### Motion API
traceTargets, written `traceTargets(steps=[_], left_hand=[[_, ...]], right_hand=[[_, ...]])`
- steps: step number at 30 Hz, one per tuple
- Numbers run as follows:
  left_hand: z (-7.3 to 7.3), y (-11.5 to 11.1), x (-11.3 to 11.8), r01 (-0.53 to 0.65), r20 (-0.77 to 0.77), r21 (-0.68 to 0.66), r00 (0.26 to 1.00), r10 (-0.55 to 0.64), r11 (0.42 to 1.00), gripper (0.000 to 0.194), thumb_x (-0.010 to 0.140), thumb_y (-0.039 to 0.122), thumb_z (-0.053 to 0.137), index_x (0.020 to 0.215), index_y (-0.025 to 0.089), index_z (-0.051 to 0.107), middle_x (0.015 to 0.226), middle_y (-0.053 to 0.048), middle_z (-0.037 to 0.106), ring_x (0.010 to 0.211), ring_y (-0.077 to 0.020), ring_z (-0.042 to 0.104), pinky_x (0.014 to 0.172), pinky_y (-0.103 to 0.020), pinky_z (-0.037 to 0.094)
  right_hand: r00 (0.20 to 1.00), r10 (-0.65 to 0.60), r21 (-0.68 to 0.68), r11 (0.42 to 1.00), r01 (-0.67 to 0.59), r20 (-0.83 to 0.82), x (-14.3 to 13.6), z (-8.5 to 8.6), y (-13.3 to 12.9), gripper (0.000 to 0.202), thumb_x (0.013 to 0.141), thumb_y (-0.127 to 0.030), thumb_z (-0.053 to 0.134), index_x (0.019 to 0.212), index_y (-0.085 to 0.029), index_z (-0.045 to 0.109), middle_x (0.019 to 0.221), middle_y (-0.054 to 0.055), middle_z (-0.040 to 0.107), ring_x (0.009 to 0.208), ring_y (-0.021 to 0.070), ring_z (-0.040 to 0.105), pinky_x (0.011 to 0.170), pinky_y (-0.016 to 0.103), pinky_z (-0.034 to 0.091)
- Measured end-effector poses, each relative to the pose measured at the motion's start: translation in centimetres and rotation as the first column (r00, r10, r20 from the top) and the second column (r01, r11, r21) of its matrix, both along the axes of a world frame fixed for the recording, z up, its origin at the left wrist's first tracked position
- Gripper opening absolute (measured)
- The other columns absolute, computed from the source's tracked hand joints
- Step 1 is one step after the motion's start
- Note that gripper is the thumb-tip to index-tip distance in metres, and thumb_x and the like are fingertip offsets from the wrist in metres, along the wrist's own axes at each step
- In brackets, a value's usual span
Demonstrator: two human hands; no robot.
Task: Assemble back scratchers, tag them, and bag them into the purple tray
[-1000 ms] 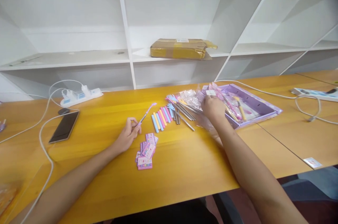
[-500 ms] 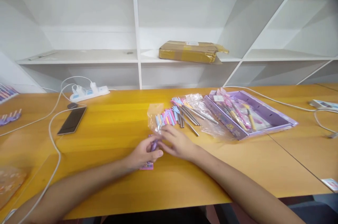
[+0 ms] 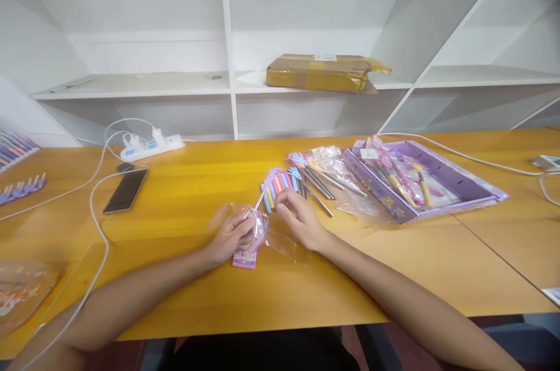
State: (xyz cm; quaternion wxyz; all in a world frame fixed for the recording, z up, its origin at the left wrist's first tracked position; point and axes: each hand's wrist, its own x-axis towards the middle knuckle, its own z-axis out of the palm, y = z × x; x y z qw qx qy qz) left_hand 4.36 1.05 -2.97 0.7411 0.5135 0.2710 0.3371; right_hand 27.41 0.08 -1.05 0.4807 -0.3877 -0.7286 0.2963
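My left hand (image 3: 234, 235) is closed on a clear plastic bag (image 3: 261, 224), with a thin metal rod and a purple piece showing at the fingers. Below it, a pink printed card (image 3: 244, 259) lies on the table. My right hand (image 3: 301, 220) is just right of the bag, its fingers curled beside the pastel tubes (image 3: 276, 185); whether it grips anything is hidden. Beyond it lie metal rods (image 3: 318, 183) with small blue, pink and orange hand-shaped heads (image 3: 299, 159).
A purple tray (image 3: 455, 181) with packaged items stands at the right, beside clear plastic bags (image 3: 335, 170). A phone (image 3: 126, 191), a power strip (image 3: 153, 148) and white cables lie at the left. A taped cardboard box (image 3: 319, 73) rests on the shelf.
My left hand has moved slightly left and now grips the clear bag near its middle. My right hand has moved away from it to the right. The view has shifted slightly.
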Motion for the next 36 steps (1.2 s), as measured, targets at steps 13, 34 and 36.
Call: traceTargets(steps=[13, 34, 36], left_hand=[[-0.1, 0.3, -0.1, -0.289, 0.003, 0.361, 0.951, 0.309, 0.886, 0.046, 0.096, 0.052, 0.065, 0.065, 0.018, 0.059, 0.094, -0.007, 0.063, 0.090, -0.0199, 0.057, 0.082, -0.031, 0.049], [-0.1, 1.4, -0.7, -0.243, -0.179, 0.378, 0.928, 0.328, 0.893, 0.026, 0.090, 0.045, 0.075, 0.090, 0.020, 0.075, 0.093, -0.005, 0.073, 0.088, -0.0201, 0.069, 0.079, -0.029, 0.055], [-0.1, 1.5, -0.7, -0.294, -0.154, 0.345, 0.919, 0.363, 0.891, 0.028, 0.092, 0.047, 0.073, 0.086, 0.019, 0.071, 0.079, -0.001, 0.069, 0.073, -0.0166, 0.066, 0.072, -0.028, 0.054]], right_hand=[[0.740, -0.077, -0.386, 0.887, -0.255, -0.668, -1.5, -0.7, 0.7, 0.038, 0.091, -0.058, 0.072, 0.085, -0.022, 0.062, 0.094, 0.003, 0.063, 0.090, 0.0187, 0.061, 0.083, 0.034, 0.056], [0.987, 0.131, -0.370, 0.925, -0.090, 0.088, -0.4, 0.6, -0.8, 0.036, 0.103, -0.056, 0.050, 0.102, -0.021, 0.057, 0.077, -0.002, 0.057, 0.058, 0.0122, 0.052, 0.053, 0.026, 0.046], [0.976, -0.009, -0.134, 0.990, 0.039, 0.216, 0.1, 0.4, -0.8, 0.032, 0.108, -0.050, 0.040, 0.104, -0.021, 0.055, 0.087, 0.003, 0.062, 0.074, 0.0168, 0.057, 0.068, 0.030, 0.049]])
